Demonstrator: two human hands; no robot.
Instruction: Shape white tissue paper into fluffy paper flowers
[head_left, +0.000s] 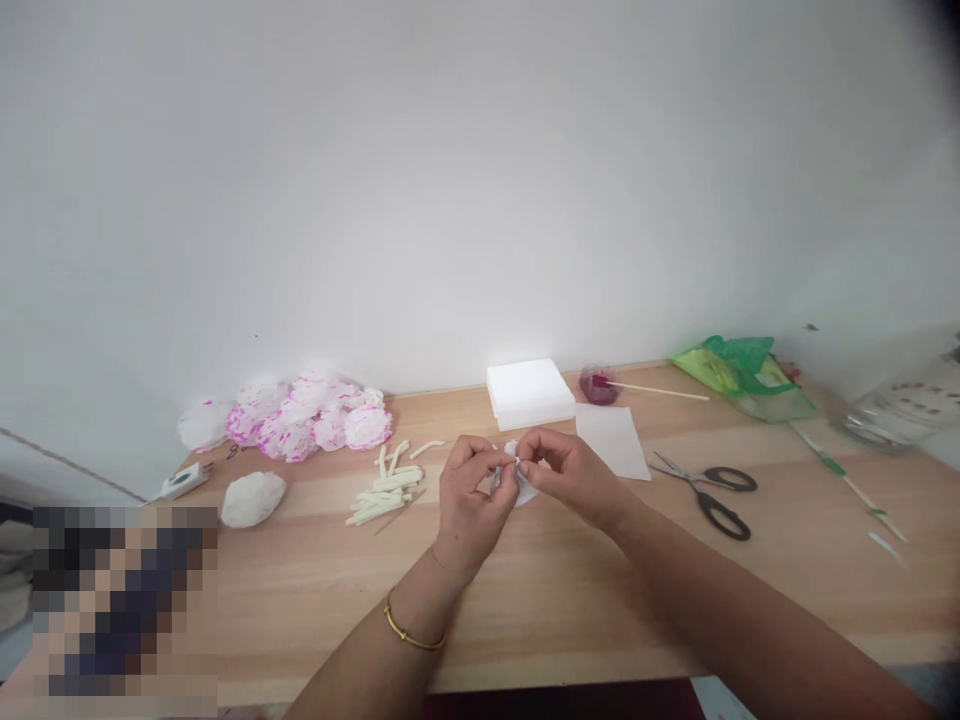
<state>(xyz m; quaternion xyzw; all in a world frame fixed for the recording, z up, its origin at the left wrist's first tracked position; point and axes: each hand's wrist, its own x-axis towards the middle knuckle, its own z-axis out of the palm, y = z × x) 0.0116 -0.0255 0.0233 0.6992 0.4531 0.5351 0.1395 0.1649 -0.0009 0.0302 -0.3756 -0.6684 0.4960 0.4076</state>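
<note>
Bright, even, soft-shadowed light; wide-angle bowing, dark upper-right corner

Both forearms are stretched forward and brought together in the middle. The left hand (472, 490) is raised with the wrist bent, its fingertips pinched closed. The right hand (570, 472) is placed just beside it, the fingertips also pinched and meeting those of the left.

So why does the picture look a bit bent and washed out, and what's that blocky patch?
Head view: soft, even light, only faint shadows under the hands, left hand and right hand, which pinch a small white paper piece; the table edge bows from wide-lens distortion; top right corner darkens; the blocky patch at lower left is pixelated; the scissors stay sharp.
</note>
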